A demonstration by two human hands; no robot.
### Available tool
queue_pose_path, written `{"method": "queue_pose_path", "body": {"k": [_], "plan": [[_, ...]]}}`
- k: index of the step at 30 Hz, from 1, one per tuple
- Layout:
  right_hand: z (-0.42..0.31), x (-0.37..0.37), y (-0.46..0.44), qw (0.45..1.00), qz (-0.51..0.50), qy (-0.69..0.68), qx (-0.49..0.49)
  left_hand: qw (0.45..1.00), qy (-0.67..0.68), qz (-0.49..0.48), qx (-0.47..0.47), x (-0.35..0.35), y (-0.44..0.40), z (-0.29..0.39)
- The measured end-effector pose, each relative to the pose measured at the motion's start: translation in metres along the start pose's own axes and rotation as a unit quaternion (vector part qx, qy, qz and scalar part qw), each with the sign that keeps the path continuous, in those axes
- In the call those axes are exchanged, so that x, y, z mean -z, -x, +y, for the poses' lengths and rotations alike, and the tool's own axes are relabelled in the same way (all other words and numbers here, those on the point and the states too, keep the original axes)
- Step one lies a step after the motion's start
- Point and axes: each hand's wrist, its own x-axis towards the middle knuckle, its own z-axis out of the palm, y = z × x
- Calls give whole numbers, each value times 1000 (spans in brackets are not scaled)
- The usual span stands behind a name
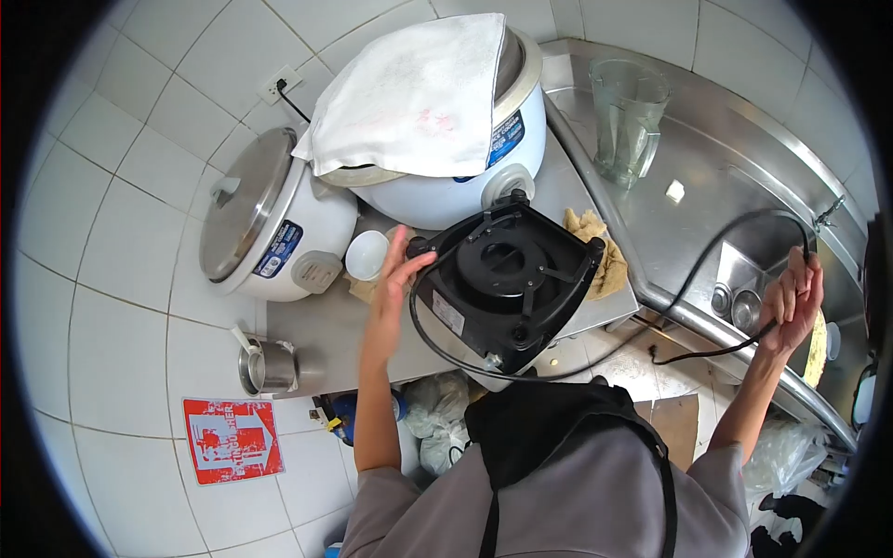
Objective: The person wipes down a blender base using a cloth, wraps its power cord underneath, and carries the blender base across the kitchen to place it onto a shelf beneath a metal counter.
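Note:
A black appliance base (507,279), probably a blender's, rests with its underside, feet and label showing at the metal table's front edge. My left hand (402,270) is beside its left corner, fingers stretched out; whether it touches the base or the cable there I cannot tell. Out to the right, over the sink, my right hand (793,299) is closed around the black power cord (699,265). The cord runs from the base's left side, loops below it and rises to that hand. Its loose end dangles left of the hand.
Two white rice cookers (321,223) stand behind and left, the larger under a white cloth (409,93). A clear blender jar (628,126) stands on the steel sink counter (716,139). Nearby are a white bowl (366,255), a tan rag (606,260) and a metal pot (270,366).

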Motion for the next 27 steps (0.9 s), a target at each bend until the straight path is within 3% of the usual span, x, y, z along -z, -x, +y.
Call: {"method": "queue_pose_path", "body": {"k": [2, 4, 6, 8, 10, 12, 16, 18, 21, 25, 26, 27], "plan": [[6, -3, 6, 986, 105, 126, 39, 996, -62, 42, -51, -8, 6, -7], [22, -13, 16, 929, 131, 345, -2, 994, -53, 58, -77, -13, 10, -18], [49, -42, 27, 789, 134, 598, -36, 996, -23, 59, -62, -17, 7, -13], [87, -70, 36, 768, -62, 637, 36, 995, 20, 95, -37, -24, 4, -12], [113, -90, 47, 680, -206, 702, 44, 990, 1, 142, -5, -34, 1, -1], [142, -89, 71, 713, -184, 677, -8, 984, -22, 170, 38, -43, -2, 8], [149, -94, 69, 690, -10, 718, -88, 977, -59, 191, 77, -51, -7, 8], [150, -83, 71, 658, 25, 751, -47, 976, -60, 194, 78, -54, -10, 13], [151, -75, 86, 592, 14, 804, -59, 975, -66, 191, 86, -58, -12, 21], [169, -62, 117, 648, -27, 757, -84, 972, -64, 200, 102, -59, -15, 10], [172, -68, 121, 653, -29, 755, -52, 972, -60, 203, 102, -59, -15, 8], [178, -69, 122, 693, -89, 716, -12, 972, -55, 205, 102, -60, -15, 8]]}}
